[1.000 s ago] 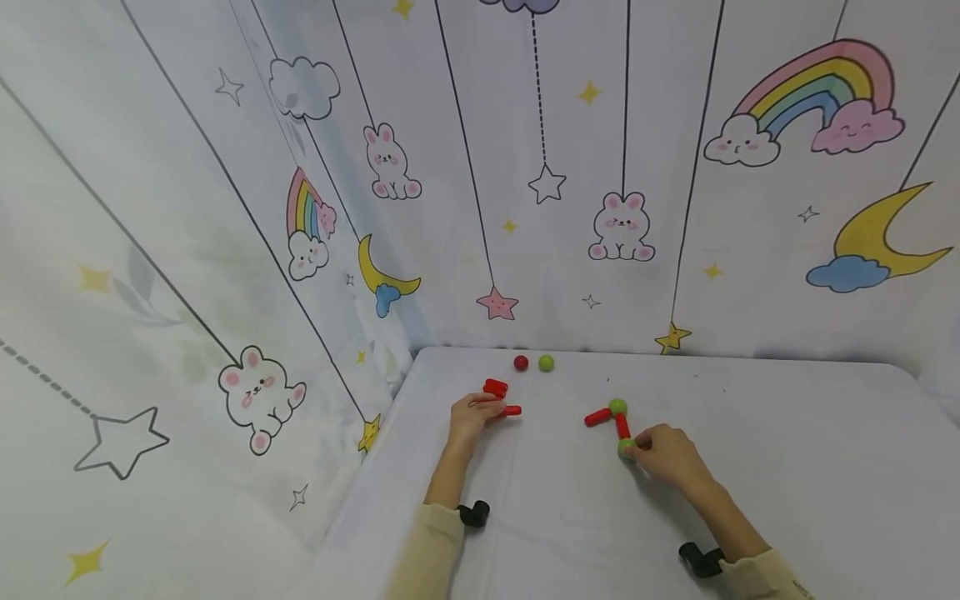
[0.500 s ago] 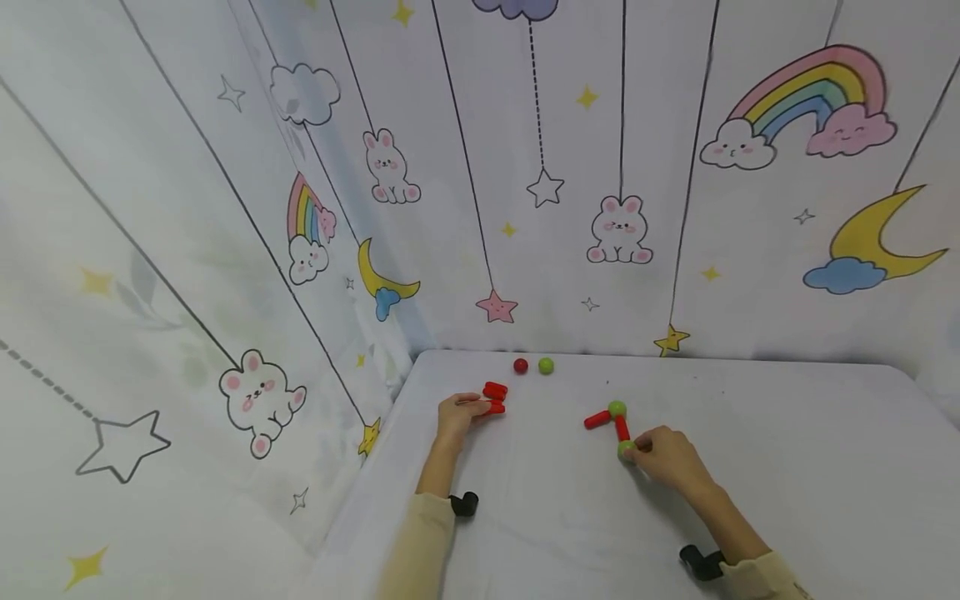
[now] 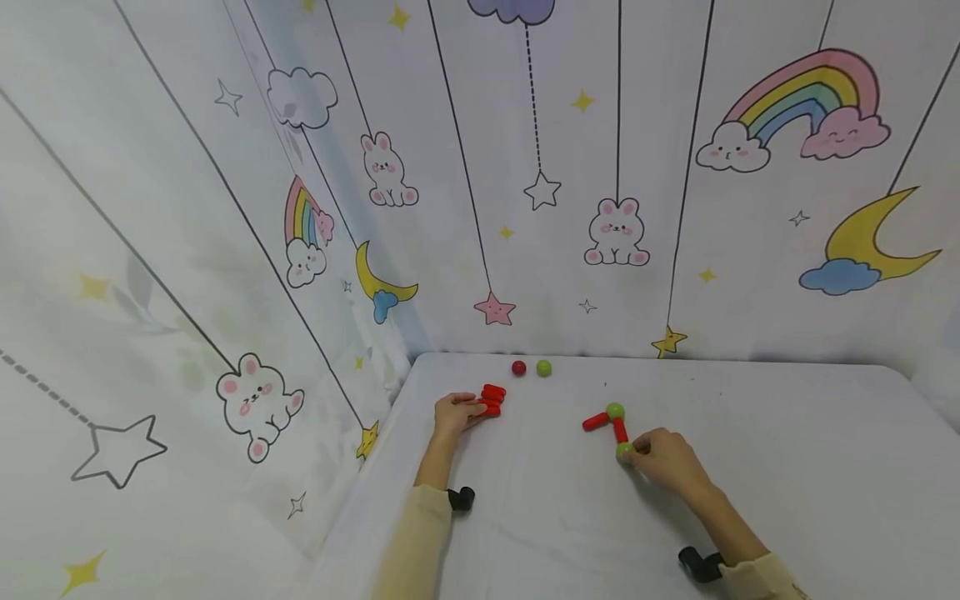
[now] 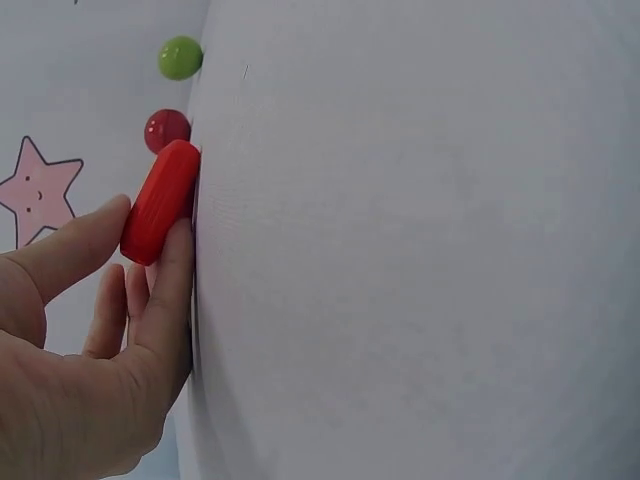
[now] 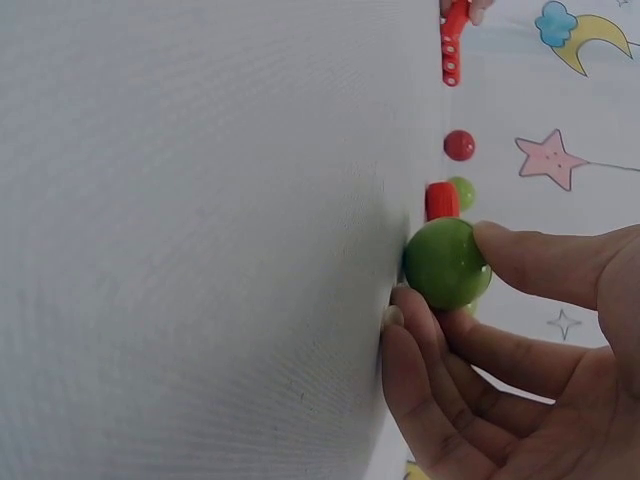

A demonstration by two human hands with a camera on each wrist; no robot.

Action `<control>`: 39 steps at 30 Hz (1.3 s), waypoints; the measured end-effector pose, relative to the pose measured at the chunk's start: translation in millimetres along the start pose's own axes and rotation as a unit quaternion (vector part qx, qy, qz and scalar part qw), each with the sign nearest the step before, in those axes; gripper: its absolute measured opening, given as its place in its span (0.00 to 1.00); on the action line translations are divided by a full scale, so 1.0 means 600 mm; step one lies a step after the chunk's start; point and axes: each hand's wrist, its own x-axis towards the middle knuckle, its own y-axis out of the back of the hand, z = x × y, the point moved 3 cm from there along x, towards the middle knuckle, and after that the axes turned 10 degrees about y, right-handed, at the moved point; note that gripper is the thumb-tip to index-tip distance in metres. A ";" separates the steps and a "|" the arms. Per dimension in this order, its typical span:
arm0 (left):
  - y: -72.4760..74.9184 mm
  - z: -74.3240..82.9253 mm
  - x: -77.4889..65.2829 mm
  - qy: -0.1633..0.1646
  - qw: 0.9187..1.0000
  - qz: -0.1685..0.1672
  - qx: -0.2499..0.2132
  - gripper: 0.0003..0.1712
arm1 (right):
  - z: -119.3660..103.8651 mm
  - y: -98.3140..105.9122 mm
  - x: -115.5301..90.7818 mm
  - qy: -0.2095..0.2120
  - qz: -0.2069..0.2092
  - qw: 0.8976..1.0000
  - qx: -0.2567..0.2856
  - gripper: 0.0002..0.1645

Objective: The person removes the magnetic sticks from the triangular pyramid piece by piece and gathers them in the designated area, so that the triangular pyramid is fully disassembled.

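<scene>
My left hand (image 3: 454, 412) pinches a red rod (image 4: 162, 202) between thumb and fingers, low over the table. Right beside it in the head view are several more red rods (image 3: 493, 391), lying close together. My right hand (image 3: 666, 457) holds a green ball (image 5: 447, 263) with thumb and fingertips. That ball is one end of a joined piece: a red rod (image 3: 620, 431) runs from it to a second green ball (image 3: 615, 411), from which another red rod (image 3: 596, 422) points left.
A dark red ball (image 3: 519, 367) and a loose green ball (image 3: 543, 367) sit near the table's back edge. Behind the white-covered table (image 3: 787, 467) hangs a curtain (image 3: 555, 275) printed with stars, bears and rainbows. Each wrist carries a small black camera (image 3: 701, 565).
My left hand has moved left with its red rod, bringing it up beside the other rods. My right hand keeps its grip on the green ball and has hardly moved.
</scene>
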 end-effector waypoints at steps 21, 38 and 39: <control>0.001 0.003 0.007 -0.041 0.995 0.050 0.073 0.24 | -0.001 -0.002 -0.003 -0.007 -0.004 1.000 -0.014 0.21; 0.001 0.003 0.018 -0.059 0.989 0.084 0.103 0.23 | -0.003 -0.003 -0.007 0.000 0.001 1.000 -0.003 0.19; 0.001 0.004 0.017 -0.063 0.989 0.087 0.106 0.22 | -0.004 -0.002 -0.008 0.000 0.001 1.000 -0.003 0.19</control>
